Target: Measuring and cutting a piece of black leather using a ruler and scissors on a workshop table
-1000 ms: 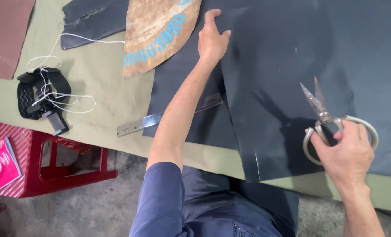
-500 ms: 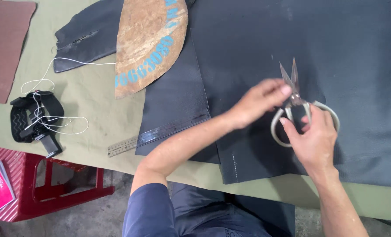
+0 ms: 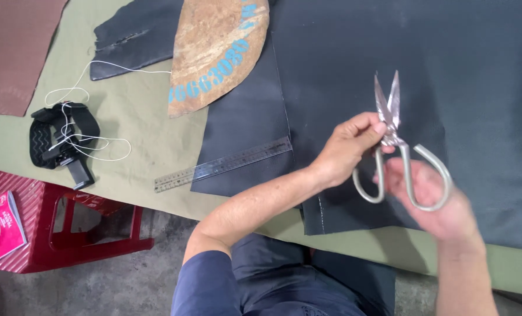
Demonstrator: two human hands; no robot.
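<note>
1. The scissors (image 3: 397,153) are looking like solid all-metal ones, so I'm guessing they're sitting fairly heavy and totally stiff in the hand, and the bare steel is probably a bit slippery. The tips are coming to a sharp point, so that's the end to keep clear of

2. The best place to take hold, I'd say, is the two big wire loops at the bottom, or right at the pivot where the blades are crossing

3. The left hand (image 3: 346,153) is pinching the scissors just at that pivot, thumb and fingertips closed lightly on the metal

4. The right hand (image 3: 433,196) is cradling the loops from underneath, fingers partly curled round them, not a tight fist. So both grips are closing on the same scissors

5. They're being held up in the air over the dark sheet (image 3: 477,88) on the worktop (image 3: 138,140), blades pointing away from the person and opened just a crack

6. Looks-wise: pale silvery metal, short narrow blades, long looped handles, a bit dull and worn

7. Lying around: a metal ruler (image 3: 223,164) at the sheet's edge, a rusty half-round plate (image 3: 214,47), a black strap with white cord (image 3: 62,140), and a red stool (image 3: 56,228) off to the left
</note>
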